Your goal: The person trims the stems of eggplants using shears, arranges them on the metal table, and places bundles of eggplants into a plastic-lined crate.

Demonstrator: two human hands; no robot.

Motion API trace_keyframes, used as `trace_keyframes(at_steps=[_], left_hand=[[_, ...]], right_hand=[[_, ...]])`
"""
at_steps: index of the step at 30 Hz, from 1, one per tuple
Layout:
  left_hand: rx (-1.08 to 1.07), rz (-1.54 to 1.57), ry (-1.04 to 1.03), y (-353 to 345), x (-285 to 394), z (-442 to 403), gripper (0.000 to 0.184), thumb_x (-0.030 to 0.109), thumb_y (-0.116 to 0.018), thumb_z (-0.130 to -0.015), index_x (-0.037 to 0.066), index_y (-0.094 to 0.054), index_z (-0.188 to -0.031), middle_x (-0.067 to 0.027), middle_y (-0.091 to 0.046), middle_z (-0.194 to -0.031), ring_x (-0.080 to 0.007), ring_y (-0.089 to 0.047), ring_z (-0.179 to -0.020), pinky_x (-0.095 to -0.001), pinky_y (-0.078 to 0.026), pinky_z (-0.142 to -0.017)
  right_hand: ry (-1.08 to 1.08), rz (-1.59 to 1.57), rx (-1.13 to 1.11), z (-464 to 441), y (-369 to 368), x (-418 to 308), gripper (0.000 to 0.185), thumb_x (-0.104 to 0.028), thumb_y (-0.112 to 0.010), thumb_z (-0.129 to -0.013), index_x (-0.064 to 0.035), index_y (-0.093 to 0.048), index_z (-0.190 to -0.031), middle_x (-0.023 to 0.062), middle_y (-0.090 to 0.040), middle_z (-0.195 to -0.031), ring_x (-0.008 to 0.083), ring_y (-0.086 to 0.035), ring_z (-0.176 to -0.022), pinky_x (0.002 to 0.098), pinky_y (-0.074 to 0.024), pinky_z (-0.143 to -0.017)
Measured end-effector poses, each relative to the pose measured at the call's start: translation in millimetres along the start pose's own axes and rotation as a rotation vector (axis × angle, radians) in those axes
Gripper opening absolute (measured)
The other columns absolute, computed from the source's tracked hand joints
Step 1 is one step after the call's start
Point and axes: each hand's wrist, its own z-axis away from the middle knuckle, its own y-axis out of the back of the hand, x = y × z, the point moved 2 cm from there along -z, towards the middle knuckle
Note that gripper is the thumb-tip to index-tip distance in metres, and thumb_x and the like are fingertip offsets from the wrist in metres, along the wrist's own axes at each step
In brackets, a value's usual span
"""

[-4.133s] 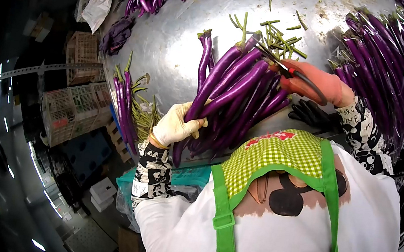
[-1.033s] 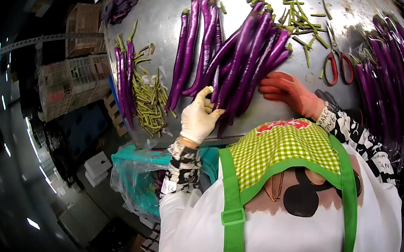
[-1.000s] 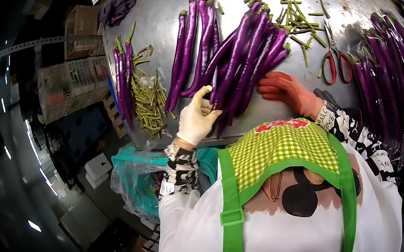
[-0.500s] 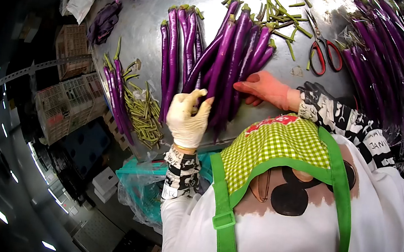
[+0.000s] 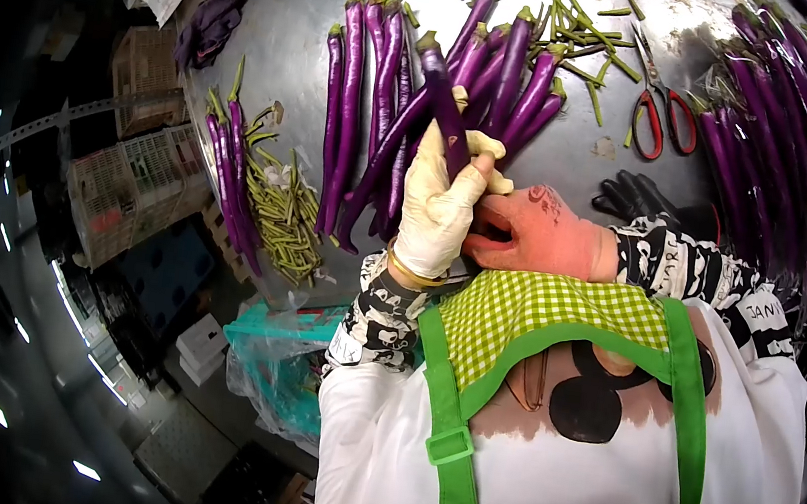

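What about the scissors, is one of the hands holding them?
No, the scissors lie on the metal table, apart from the left hand and the right hand.

Your left hand (image 5: 435,213) is around an eggplant (image 5: 440,95), right hand (image 5: 552,235) just beside it; to the left on the table (image 5: 284,31) you've got a row of eggplants (image 5: 347,114), then a stem heap (image 5: 287,236), then an outer bunch (image 5: 226,173) by the left edge. Beyond your hands: a loose pile (image 5: 512,69), cut stems (image 5: 590,49) behind it, scissors (image 5: 650,111) right of those, wrapped eggplants (image 5: 786,173) far right. Off-table left: crates (image 5: 134,189), plus a tub (image 5: 288,327) below the near edge.
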Motion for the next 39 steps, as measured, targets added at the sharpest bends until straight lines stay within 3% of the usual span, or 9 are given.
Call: trace_keyframes(at_steps=[9, 13, 20, 24, 25, 31, 35, 37, 39], left_hand=[[0.055, 0.247, -0.075, 10.0, -5.1, 4.2, 0.05, 0.009, -0.051, -0.102, 0.009, -0.035, -0.149, -0.0069, -0.061, -0.096, -0.0114, -0.057, -0.065, -0.0304, -0.054, -0.067], [0.064, 0.236, -0.082, 12.1, -5.1, 7.5, 0.055, 0.009, -0.045, -0.104, 0.007, -0.023, -0.155, -0.0063, -0.059, -0.097, -0.0092, -0.057, -0.069, -0.0244, -0.052, -0.066], [0.064, 0.271, -0.059, 17.7, -8.0, 8.6, 0.046, 0.018, -0.046, -0.106, 0.005, -0.032, -0.149, -0.0056, -0.06, -0.094, -0.0094, -0.057, -0.067, -0.0237, -0.051, -0.064], [0.096, 0.326, -0.001, 18.3, -3.0, 7.9, 0.037, 0.029, -0.051, -0.106, 0.006, -0.048, -0.134, -0.0043, -0.059, -0.087, -0.0095, -0.055, -0.061, -0.0244, -0.051, -0.06], [0.105, 0.274, 0.019, 22.0, -6.3, 7.1, 0.043, 0.029, -0.046, -0.107, 0.007, -0.041, -0.144, -0.0039, -0.059, -0.084, -0.0103, -0.053, -0.058, -0.0292, -0.05, -0.06], [0.228, 0.278, -0.02, 59.2, 22.1, 6.6, 0.02, 0.019, -0.046, -0.106, 0.003, -0.058, -0.104, -0.0028, -0.059, -0.076, -0.0122, -0.054, -0.056, -0.0262, -0.047, -0.054], [0.207, -0.29, 0.03, 136.9, 59.0, 16.8, 0.029, 0.019, -0.049, -0.105, 0.003, -0.058, -0.128, -0.0015, -0.064, -0.082, -0.0074, -0.053, -0.057, -0.0203, -0.044, -0.053], [0.262, -0.427, 0.05, 195.0, 63.6, 15.4, 0.046, 0.018, -0.053, -0.104, 0.006, -0.043, -0.148, -0.0008, -0.065, -0.083, -0.0066, -0.053, -0.057, -0.0193, -0.044, -0.052], [0.404, -0.745, -0.064, 259.2, 56.5, 2.9, 0.061, 0.018, -0.064, -0.097, 0.001, -0.037, -0.15, -0.0132, -0.061, -0.111, -0.0161, -0.059, -0.082, -0.0274, -0.051, -0.072]], right_hand=[[-0.062, 0.01, -0.056, 0.3, 2.5, -17.2, 0.037, -0.03, -0.073, -0.086, -0.0011, -0.053, -0.073, 0.0169, -0.056, -0.063, 0.0353, -0.057, -0.058, 0.0424, -0.0434, -0.055], [-0.048, 0.025, -0.023, 0.4, 0.0, -17.2, 0.038, -0.029, -0.073, -0.086, -0.0008, -0.051, -0.072, 0.0165, -0.054, -0.061, 0.035, -0.056, -0.056, 0.0422, -0.0426, -0.054], [-0.04, 0.022, -0.056, -1.9, -0.5, -18.9, 0.04, -0.029, -0.073, -0.087, -0.0003, -0.05, -0.071, 0.0166, -0.054, -0.061, 0.0334, -0.054, -0.054, 0.0412, -0.0415, -0.053], [-0.073, -0.013, -0.1, -3.2, 0.9, -23.6, 0.037, -0.027, -0.073, -0.088, 0.0003, -0.053, -0.073, 0.0162, -0.055, -0.063, 0.0306, -0.055, -0.054, 0.0394, -0.0421, -0.053], [-0.097, -0.016, -0.112, -3.3, 1.7, -25.7, 0.035, -0.026, -0.072, -0.088, 0.0005, -0.054, -0.075, 0.0159, -0.056, -0.064, 0.0295, -0.055, -0.054, 0.0387, -0.0426, -0.054], [-0.157, -0.242, -0.207, -1.5, -3.9, -3.9, 0.024, -0.021, -0.069, -0.09, 0.001, -0.065, -0.098, 0.013, -0.065, -0.075, 0.0182, -0.062, -0.066, 0.0329, -0.0495, -0.064], [-0.375, -0.56, -0.14, 0.9, -5.2, 41.3, 0.028, -0.021, -0.064, -0.091, 0.002, -0.065, -0.108, 0.0078, -0.069, -0.088, 0.0164, -0.065, -0.078, 0.0288, -0.0529, -0.074], [-0.544, -0.719, -0.125, 0.7, 2.4, 48.0, 0.033, -0.024, -0.063, -0.093, 0.0015, -0.063, -0.114, 0.0057, -0.067, -0.098, 0.0153, -0.066, -0.09, 0.0298, -0.0538, -0.08], [-0.606, -0.851, -0.015, 3.1, 3.0, 58.9, 0.034, -0.025, -0.062, -0.094, 0.0009, -0.061, -0.116, 0.0058, -0.066, -0.103, 0.0146, -0.064, -0.095, 0.0308, -0.0538, -0.082]])
